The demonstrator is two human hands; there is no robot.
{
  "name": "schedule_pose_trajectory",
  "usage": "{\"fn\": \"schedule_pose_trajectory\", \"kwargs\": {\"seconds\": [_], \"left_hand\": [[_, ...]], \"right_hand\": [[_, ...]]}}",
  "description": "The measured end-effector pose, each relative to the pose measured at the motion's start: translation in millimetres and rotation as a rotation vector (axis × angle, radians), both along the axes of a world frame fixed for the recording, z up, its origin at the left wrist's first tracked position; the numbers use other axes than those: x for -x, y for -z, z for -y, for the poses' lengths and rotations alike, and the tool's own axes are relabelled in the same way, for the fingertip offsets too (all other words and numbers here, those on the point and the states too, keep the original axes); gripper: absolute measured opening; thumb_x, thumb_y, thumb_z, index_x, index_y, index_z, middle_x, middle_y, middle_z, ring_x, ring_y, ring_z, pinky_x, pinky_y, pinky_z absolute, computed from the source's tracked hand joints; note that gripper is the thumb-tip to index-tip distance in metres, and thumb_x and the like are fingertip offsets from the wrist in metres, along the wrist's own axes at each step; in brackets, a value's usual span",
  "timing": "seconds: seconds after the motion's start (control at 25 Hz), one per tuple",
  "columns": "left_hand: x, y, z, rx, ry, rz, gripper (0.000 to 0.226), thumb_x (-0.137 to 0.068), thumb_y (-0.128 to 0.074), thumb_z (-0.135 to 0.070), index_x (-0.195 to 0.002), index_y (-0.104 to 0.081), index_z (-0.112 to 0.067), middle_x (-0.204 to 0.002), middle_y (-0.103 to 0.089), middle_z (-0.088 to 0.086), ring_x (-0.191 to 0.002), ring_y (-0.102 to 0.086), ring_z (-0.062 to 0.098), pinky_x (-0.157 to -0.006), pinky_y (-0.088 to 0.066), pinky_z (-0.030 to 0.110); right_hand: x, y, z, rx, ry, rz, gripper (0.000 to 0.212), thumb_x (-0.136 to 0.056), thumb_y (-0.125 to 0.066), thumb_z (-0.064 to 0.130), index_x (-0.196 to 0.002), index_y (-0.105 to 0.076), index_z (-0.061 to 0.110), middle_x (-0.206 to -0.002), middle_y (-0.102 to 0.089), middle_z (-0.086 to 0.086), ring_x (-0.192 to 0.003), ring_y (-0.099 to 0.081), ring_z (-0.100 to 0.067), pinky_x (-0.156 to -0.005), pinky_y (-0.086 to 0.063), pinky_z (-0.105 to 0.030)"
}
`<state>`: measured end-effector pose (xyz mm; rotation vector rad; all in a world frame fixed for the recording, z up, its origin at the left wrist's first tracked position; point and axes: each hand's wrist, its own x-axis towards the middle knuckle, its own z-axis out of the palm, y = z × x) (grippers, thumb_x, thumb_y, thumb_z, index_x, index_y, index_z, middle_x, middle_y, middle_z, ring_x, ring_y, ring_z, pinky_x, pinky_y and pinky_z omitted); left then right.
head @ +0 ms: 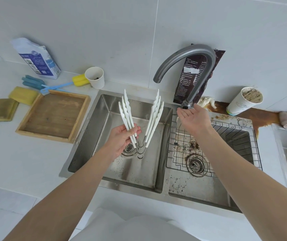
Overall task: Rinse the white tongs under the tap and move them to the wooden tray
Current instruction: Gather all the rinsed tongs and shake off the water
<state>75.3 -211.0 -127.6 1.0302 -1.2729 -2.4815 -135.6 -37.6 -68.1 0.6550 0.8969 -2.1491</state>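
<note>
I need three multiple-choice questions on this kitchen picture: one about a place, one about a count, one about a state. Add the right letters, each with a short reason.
1. Where does the wooden tray lie?
A. On the counter, left of the sink
B. In the right basin
C. On the wire rack

2. How many paper cups stand on the counter?
A. One
B. Two
C. Four

3. How is the right hand?
A. Shut in an empty fist
B. Open, near the foot of the tap
C. Pinching a sponge

Answers:
1 A: the tray lies on the counter beside the left basin.
2 B: one paper cup stands near the sink's back left corner, another to the right of the tap.
3 B: its fingers are straight and hold nothing; the left hand holds the white tongs.
</note>
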Motion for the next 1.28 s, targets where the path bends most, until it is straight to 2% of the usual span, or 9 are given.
{"fn": "schedule_pose_trajectory", "kwargs": {"seconds": [0.12, 0.24, 0.32, 0.44, 0.52, 0.64, 0.84, 1.08, 1.28], "left_hand": [[-2, -3, 0, 0.002, -0.002, -0.017, 0.024, -0.085, -0.068, -0.002, -0.109, -0.066, -0.003, -0.106, -0.074, 0.014, -0.103, -0.071, 0.026, -0.084, -0.059, 0.034], [-2, -5, -1, -0.003, 0.01, -0.024, 0.023, -0.085, -0.068, -0.002, -0.108, -0.066, -0.003, -0.106, -0.074, 0.015, -0.104, -0.07, 0.028, -0.086, -0.057, 0.037], [-3, -5, -3, 0.001, 0.031, -0.029, 0.024, -0.085, -0.069, -0.002, -0.108, -0.066, -0.003, -0.107, -0.074, 0.016, -0.105, -0.07, 0.029, -0.09, -0.055, 0.041], [-8, -5, -3, -0.023, 0.059, -0.055, 0.028, -0.084, -0.069, -0.004, -0.111, -0.065, -0.002, -0.11, -0.073, 0.017, -0.106, -0.069, 0.029, -0.088, -0.057, 0.039], [-11, -6, -3, -0.045, 0.062, -0.079, 0.034, -0.081, -0.071, -0.006, -0.113, -0.064, -0.002, -0.112, -0.072, 0.017, -0.106, -0.069, 0.029, -0.087, -0.059, 0.037], [-15, -9, -2, -0.058, 0.073, -0.063, 0.034, -0.079, -0.073, -0.009, -0.111, -0.065, -0.001, -0.111, -0.072, 0.018, -0.104, -0.07, 0.028, -0.086, -0.059, 0.038], [-12, -15, -2, -0.086, 0.11, 0.203, 0.02, -0.089, -0.068, -0.006, -0.105, -0.065, 0.005, -0.102, -0.073, 0.021, -0.09, -0.072, 0.027, -0.073, -0.062, 0.031], [-15, -21, -4, -0.009, 0.113, 0.159, 0.015, -0.089, -0.068, -0.007, -0.103, -0.066, -0.003, -0.104, -0.073, 0.016, -0.089, -0.073, 0.022, -0.07, -0.061, 0.032], [-22, -18, -6, -0.051, 0.188, 0.278, 0.019, -0.091, -0.065, -0.006, -0.108, -0.063, 0.003, -0.1, -0.072, 0.017, -0.084, -0.071, 0.023, -0.075, -0.06, 0.035]], "right_hand": [[-15, 4, 4, -0.098, -0.13, -0.145, 0.062, -0.104, -0.043, 0.021, -0.154, -0.015, -0.003, -0.158, -0.028, -0.023, -0.146, -0.03, -0.033, -0.12, -0.027, -0.042], [-63, 22, 8, -0.354, -0.547, -0.448, 0.054, -0.102, -0.049, 0.027, -0.146, -0.037, -0.002, -0.148, -0.045, -0.023, -0.136, -0.047, -0.034, -0.112, -0.04, -0.041], [-92, 29, 10, -0.354, -0.72, -0.576, 0.049, -0.097, -0.059, 0.03, -0.138, -0.048, 0.004, -0.133, -0.062, -0.016, -0.121, -0.061, -0.029, -0.106, -0.047, -0.042], [-114, 28, 14, -0.383, -0.705, -0.73, 0.022, -0.093, -0.067, 0.018, -0.115, -0.062, 0.014, -0.106, -0.076, -0.009, -0.101, -0.072, -0.025, -0.096, -0.055, -0.046], [-120, 26, 15, -0.413, -0.649, -0.763, 0.018, -0.092, -0.068, 0.011, -0.109, -0.063, 0.016, -0.103, -0.076, -0.01, -0.099, -0.073, -0.027, -0.092, -0.056, -0.046], [-126, 24, 16, -0.42, -0.628, -0.729, 0.016, -0.092, -0.068, 0.009, -0.107, -0.064, 0.013, -0.1, -0.077, -0.01, -0.095, -0.074, -0.027, -0.088, -0.058, -0.043], [-125, 21, 31, -0.502, -0.627, -0.262, 0.022, -0.093, -0.063, 0.001, -0.114, -0.059, -0.004, -0.096, -0.072, -0.019, -0.088, -0.072, -0.032, -0.079, -0.06, -0.04], [-139, 21, 26, -0.493, -0.577, -0.425, 0.018, -0.094, -0.062, 0.001, -0.111, -0.057, -0.004, -0.1, -0.07, -0.018, -0.093, -0.071, -0.031, -0.083, -0.059, -0.038], [-145, 19, 27, -0.542, -0.622, -0.251, 0.02, -0.095, -0.059, -0.003, -0.115, -0.056, -0.006, -0.109, -0.067, -0.025, -0.099, -0.068, -0.036, -0.089, -0.057, -0.045]]}}
